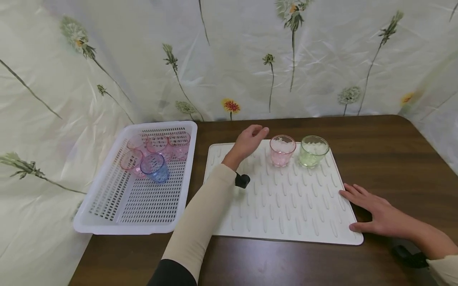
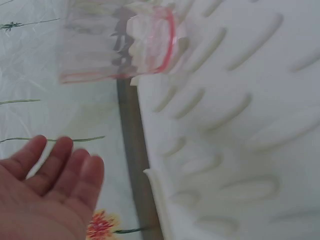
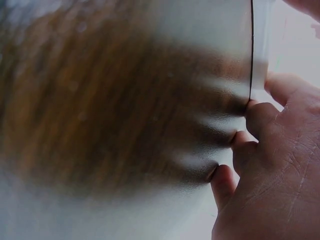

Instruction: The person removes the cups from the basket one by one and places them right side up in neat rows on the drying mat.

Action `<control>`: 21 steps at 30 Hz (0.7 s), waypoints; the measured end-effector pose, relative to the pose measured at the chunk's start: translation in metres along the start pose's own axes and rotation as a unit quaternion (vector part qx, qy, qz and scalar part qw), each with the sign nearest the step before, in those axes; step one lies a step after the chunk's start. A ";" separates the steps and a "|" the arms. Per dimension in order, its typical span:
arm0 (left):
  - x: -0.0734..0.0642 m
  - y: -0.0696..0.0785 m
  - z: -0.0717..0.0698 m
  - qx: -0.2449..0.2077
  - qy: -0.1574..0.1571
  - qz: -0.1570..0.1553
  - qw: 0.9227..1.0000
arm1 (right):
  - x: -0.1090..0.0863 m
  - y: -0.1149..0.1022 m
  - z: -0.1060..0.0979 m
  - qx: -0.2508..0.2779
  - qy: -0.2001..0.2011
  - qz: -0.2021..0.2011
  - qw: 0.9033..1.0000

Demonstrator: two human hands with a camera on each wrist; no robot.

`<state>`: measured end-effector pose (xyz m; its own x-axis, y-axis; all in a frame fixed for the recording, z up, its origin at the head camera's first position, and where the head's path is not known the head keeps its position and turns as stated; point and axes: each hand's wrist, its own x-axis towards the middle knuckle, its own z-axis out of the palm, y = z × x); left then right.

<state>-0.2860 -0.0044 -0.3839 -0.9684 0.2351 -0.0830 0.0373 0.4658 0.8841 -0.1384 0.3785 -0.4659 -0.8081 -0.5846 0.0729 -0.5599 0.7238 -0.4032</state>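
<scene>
My left hand [image 1: 247,141] hovers over the back left of a white ridged drying mat [image 1: 279,206], fingers loosely bent and nothing in them. Just right of it, a pink glass [image 1: 282,151] stands on the mat; the same pink glass [image 2: 117,45] shows in the left wrist view, apart from the fingers [image 2: 90,175]. A green glass [image 1: 313,151] stands beside the pink one. My right hand [image 1: 375,210] rests at the mat's right edge with fingers spread, thumb and fingertips by the rim. In the right wrist view its fingertips [image 3: 225,180] touch the brown tabletop.
A white perforated basket [image 1: 187,174] sits at the left of the dark wooden table [image 1: 250,258]. Inside it are several pink glasses [image 1: 180,145] and one blue glass [image 1: 155,168]. A flower-patterned sheet [image 1: 229,59] hangs behind the table and along its left side.
</scene>
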 end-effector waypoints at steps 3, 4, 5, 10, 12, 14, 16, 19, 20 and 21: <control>-0.001 0.016 -0.016 0.057 0.023 0.014 0.998 | -0.001 0.001 -0.001 0.005 0.009 -0.003 1.000; -0.004 0.020 -0.023 0.084 0.023 0.022 0.996 | -0.001 0.002 -0.001 0.005 0.011 -0.005 1.000; -0.007 0.024 -0.031 0.112 0.020 0.030 0.993 | -0.002 0.002 -0.001 0.010 0.013 -0.003 1.000; -0.037 0.034 -0.075 0.215 -0.005 0.072 0.974 | -0.005 0.003 0.002 0.004 0.023 -0.011 1.000; -0.051 0.034 -0.093 0.240 -0.005 0.087 0.967 | -0.005 0.003 0.002 -0.003 0.028 -0.018 0.999; -0.066 0.032 -0.109 0.265 -0.002 0.100 0.959 | -0.004 0.003 0.001 -0.006 0.030 -0.020 0.999; -0.084 0.027 -0.122 0.297 0.003 0.111 0.948 | -0.004 0.003 0.002 -0.009 0.030 -0.019 0.999; -0.112 0.012 -0.141 0.341 0.019 0.131 0.931 | -0.004 0.001 0.004 -0.015 0.029 -0.013 0.999; -0.121 0.005 -0.148 0.350 0.024 0.134 0.927 | -0.004 0.001 0.004 -0.016 0.029 -0.011 0.999; -0.130 -0.002 -0.155 0.358 0.028 0.134 0.924 | -0.004 0.001 0.004 -0.018 0.029 -0.009 0.999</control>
<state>-0.1984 -0.1675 -0.3034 -0.9115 0.3884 0.1352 0.4109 0.8471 0.3370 -0.1347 0.3801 -0.4700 -0.8063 -0.5763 0.1337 -0.5803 0.7265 -0.3681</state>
